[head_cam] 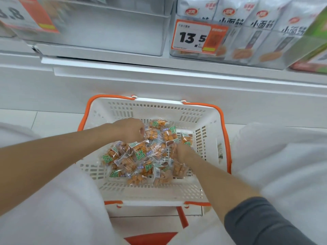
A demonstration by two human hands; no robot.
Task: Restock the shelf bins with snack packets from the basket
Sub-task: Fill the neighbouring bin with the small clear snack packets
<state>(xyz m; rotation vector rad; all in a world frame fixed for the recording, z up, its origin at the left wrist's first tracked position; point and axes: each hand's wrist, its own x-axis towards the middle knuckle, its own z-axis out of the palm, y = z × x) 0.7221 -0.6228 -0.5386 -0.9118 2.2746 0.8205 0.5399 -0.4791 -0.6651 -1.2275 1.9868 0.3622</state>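
A white plastic basket with orange handles stands on the floor between my knees. A heap of several small clear snack packets with orange pieces and green labels lies in it. My left hand is down at the back of the heap, fingers curled onto packets there. My right hand digs into the right side of the heap, its fingers curled among the packets. Above, a clear shelf bin stands with no packets showing in it.
To the right, another clear bin holds white snack bags behind a 13.5 price tag. A white shelf edge runs across above the basket. My knees in white fabric flank the basket on both sides.
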